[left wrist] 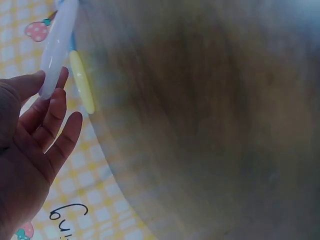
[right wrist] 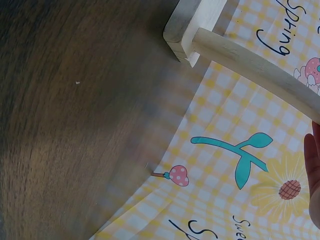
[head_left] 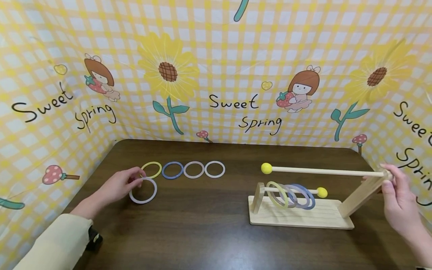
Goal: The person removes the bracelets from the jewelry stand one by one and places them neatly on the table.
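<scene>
My left hand [head_left: 116,186] pinches a pale lilac ring [head_left: 155,190] between thumb and fingers, near the table's left side. In the left wrist view the ring [left wrist: 59,50] appears edge-on, with the other fingers loosely bent. Behind it, a yellow ring [head_left: 151,177], a blue ring [head_left: 173,162], a pinkish ring [head_left: 194,162] and a white ring [head_left: 215,162] lie in a row. On the right, my right hand [head_left: 399,204] grips the top of the slanted post [head_left: 361,194] of a wooden stand [head_left: 303,221]. Yellow, lilac and blue rings [head_left: 314,202] hang on its lower rod.
The stand's upper rod [head_left: 324,171] points left and ends in a yellow ball [head_left: 266,168]. Another yellow ball [head_left: 322,192] tips the lower rod, which springs from a short post [head_left: 258,198]. Checked cloth [head_left: 229,67] surrounds the dark wooden table [head_left: 189,228].
</scene>
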Demonstrator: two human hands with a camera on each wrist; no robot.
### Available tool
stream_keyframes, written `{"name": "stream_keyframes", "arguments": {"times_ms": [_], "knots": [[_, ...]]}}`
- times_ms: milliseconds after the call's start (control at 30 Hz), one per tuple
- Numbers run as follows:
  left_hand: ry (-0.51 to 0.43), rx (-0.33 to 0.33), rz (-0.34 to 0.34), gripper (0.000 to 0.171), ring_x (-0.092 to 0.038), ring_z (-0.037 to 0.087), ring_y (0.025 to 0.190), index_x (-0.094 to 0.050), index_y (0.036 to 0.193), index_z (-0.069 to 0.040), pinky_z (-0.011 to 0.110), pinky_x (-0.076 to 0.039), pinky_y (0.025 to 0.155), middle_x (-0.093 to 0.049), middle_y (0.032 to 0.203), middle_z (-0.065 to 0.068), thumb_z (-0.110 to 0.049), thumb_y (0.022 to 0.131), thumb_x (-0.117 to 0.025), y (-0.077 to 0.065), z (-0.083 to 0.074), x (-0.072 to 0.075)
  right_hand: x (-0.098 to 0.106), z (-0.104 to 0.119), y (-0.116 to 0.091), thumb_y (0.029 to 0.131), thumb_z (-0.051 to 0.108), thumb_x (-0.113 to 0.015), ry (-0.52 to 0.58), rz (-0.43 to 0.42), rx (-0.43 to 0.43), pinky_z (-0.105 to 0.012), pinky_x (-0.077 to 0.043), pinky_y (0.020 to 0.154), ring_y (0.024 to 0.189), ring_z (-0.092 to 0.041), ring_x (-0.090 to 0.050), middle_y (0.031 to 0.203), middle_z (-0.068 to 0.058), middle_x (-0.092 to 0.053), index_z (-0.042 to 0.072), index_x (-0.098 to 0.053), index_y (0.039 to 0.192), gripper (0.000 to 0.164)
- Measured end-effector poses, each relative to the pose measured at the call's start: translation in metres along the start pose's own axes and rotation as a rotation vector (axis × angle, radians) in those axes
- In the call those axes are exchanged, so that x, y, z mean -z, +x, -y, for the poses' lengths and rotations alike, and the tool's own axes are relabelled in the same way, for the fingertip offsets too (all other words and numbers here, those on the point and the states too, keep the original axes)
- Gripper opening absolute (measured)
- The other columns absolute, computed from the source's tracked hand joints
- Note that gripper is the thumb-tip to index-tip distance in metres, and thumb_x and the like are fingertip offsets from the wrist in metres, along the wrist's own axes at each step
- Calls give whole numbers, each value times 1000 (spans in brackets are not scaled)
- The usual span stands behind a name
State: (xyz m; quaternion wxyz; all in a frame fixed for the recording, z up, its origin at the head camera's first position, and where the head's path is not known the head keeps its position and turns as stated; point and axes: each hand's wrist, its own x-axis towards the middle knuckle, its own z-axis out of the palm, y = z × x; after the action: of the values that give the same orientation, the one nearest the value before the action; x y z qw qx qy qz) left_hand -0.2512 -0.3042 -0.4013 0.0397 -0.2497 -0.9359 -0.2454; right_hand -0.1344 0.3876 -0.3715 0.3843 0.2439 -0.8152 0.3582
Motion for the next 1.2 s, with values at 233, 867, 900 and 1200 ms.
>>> {"name": "stream_keyframes", "arguments": {"times_ms": [233,867,900,1200], "knots": [[34,42,60,9,-57,11,72,-61,99,-9,32,-46,63,-62,83,-2,-5,92,-65,8,10,-4,0,2,0,100,-10,-32,-21,5,-14,-6,-39,79,99,7,-55,113,25,-59,-19,-28,133,34],[110,61,37,9,-49,9,65,-62,91,-12,32,-40,60,-55,75,-6,-6,89,-68,12,20,-9,1,0,0,100,-9,-33,-16,8,-35,-5,-39,81,97,6,-55,111,23,-59,-16,-28,134,35],[111,64,39,9,-48,10,65,-62,91,-12,32,-40,60,-55,75,-6,-6,89,-68,13,20,-9,1,0,0,100,-9,-33,-17,7,-36,-5,-39,81,97,6,-55,111,23,-59,-16,-28,134,35],[113,79,12,10,-50,12,66,-62,90,-10,33,-41,60,-57,76,-5,-2,87,-68,12,19,-6,0,0,0,100,-9,-32,-15,6,-27,-5,-39,81,98,5,-55,111,22,-59,-17,-28,134,35]]}}
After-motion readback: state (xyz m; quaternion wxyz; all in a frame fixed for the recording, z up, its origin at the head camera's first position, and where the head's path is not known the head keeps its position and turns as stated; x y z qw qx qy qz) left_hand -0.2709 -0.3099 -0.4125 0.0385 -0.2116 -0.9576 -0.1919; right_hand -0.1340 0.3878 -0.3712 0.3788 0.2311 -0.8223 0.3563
